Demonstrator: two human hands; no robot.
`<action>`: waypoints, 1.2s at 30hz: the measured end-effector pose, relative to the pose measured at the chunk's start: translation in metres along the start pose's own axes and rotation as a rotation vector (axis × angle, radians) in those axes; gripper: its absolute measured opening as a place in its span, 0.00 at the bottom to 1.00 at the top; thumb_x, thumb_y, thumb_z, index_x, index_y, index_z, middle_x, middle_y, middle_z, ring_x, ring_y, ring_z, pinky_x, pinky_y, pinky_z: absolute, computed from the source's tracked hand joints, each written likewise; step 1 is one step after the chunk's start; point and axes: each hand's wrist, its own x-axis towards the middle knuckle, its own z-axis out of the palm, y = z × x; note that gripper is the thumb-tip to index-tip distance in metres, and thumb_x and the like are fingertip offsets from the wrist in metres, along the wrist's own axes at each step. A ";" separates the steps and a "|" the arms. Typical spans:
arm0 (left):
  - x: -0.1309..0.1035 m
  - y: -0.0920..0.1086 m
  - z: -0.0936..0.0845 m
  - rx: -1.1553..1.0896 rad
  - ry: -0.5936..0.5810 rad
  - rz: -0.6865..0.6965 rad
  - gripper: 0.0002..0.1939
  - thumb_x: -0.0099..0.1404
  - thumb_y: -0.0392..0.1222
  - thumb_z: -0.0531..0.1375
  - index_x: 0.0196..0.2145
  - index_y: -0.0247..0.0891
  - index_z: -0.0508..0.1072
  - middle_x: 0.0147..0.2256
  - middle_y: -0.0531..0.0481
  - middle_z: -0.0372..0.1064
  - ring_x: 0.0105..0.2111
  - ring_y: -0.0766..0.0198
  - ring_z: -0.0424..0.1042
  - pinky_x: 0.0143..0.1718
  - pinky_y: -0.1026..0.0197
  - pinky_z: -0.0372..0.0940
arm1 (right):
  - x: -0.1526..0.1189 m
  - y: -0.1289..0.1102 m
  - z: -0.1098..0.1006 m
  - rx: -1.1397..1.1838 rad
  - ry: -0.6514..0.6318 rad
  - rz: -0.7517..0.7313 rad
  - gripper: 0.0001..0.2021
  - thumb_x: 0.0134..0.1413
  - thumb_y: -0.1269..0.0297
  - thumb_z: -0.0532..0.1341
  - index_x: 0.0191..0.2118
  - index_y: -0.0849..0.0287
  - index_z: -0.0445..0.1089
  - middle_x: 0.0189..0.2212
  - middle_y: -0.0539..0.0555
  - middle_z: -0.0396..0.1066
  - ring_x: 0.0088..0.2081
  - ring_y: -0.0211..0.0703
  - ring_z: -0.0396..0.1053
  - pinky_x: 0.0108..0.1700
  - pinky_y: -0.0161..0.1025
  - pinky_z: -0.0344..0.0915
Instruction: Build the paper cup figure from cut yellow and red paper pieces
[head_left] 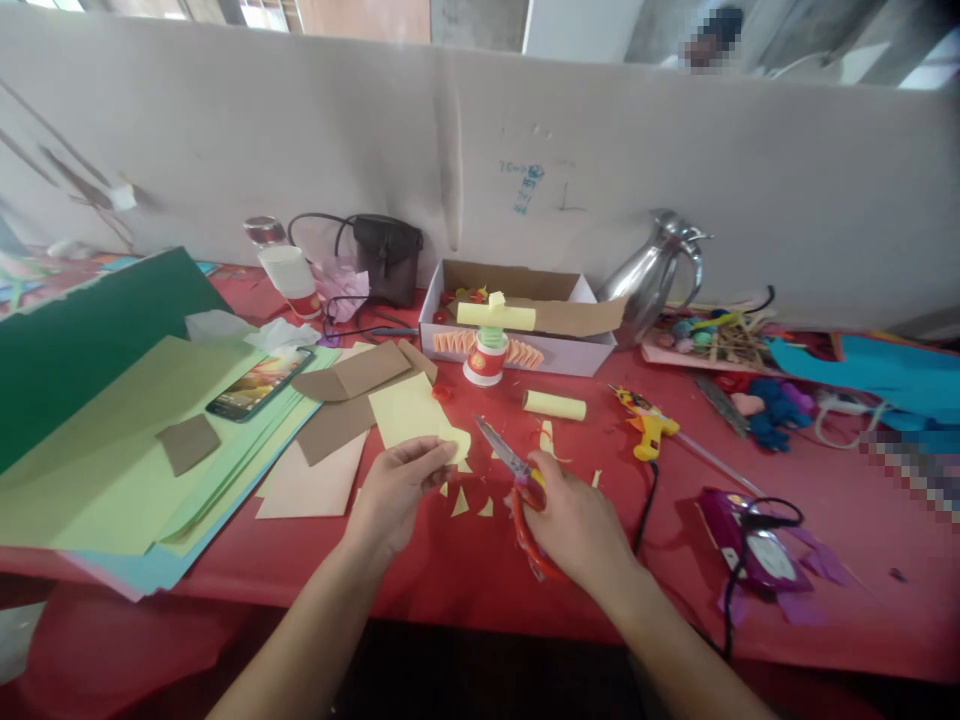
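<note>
Near the middle of the table, my left hand [397, 487] pinches a small rounded piece of yellow paper [458, 441] between thumb and fingers. My right hand [574, 510] is closed round the red handles of a pair of scissors [508, 452]; the blades point up and left, apart from the paper. Small yellow scraps [460, 502] lie between the hands. Behind them stands a red and white paper cup [486, 360] with a yellow paper roll [496, 316] across its top and pleated orange paper at both sides. Another yellow roll [554, 405] lies right of the cup.
Coloured paper sheets [97, 440] and a phone [259, 384] lie left, beside brown card [352, 375]. A white box [555, 355] and a metal jug [652, 270] stand behind. At right are a yellow glue gun [651, 436], its black cord, and a purple packet [754, 545].
</note>
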 end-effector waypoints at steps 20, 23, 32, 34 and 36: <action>0.025 -0.002 -0.013 0.360 -0.105 0.078 0.23 0.52 0.41 0.69 0.46 0.37 0.75 0.28 0.53 0.70 0.30 0.68 0.68 0.35 0.65 0.62 | 0.017 -0.016 -0.014 0.209 0.022 -0.155 0.14 0.60 0.60 0.59 0.50 0.53 0.71 0.40 0.57 0.74 0.40 0.51 0.73 0.38 0.43 0.66; 0.019 0.001 -0.006 0.370 -0.180 0.084 0.24 0.53 0.40 0.68 0.48 0.38 0.74 0.27 0.53 0.70 0.29 0.68 0.68 0.35 0.65 0.62 | 0.035 -0.022 -0.006 0.775 -0.026 -0.108 0.11 0.56 0.59 0.62 0.43 0.56 0.73 0.34 0.52 0.76 0.34 0.42 0.73 0.39 0.40 0.68; 0.042 0.007 -0.037 0.647 -0.022 0.178 0.24 0.52 0.45 0.67 0.47 0.37 0.77 0.33 0.47 0.73 0.33 0.60 0.71 0.36 0.58 0.64 | 0.051 -0.024 0.008 1.588 -0.167 0.269 0.08 0.42 0.63 0.69 0.28 0.61 0.73 0.23 0.50 0.75 0.23 0.34 0.69 0.27 0.32 0.64; 0.044 0.005 -0.036 0.823 0.062 0.316 0.20 0.54 0.47 0.65 0.45 0.40 0.79 0.43 0.42 0.74 0.43 0.53 0.72 0.44 0.53 0.64 | 0.051 -0.024 0.008 1.639 -0.164 0.292 0.10 0.40 0.62 0.70 0.28 0.61 0.73 0.23 0.51 0.75 0.23 0.33 0.69 0.26 0.32 0.63; 0.037 0.005 -0.027 0.954 0.147 0.501 0.16 0.57 0.50 0.64 0.42 0.44 0.81 0.51 0.42 0.72 0.53 0.48 0.67 0.53 0.48 0.60 | 0.051 -0.026 0.008 1.666 -0.150 0.301 0.10 0.39 0.62 0.71 0.27 0.62 0.73 0.23 0.52 0.75 0.23 0.34 0.69 0.26 0.32 0.63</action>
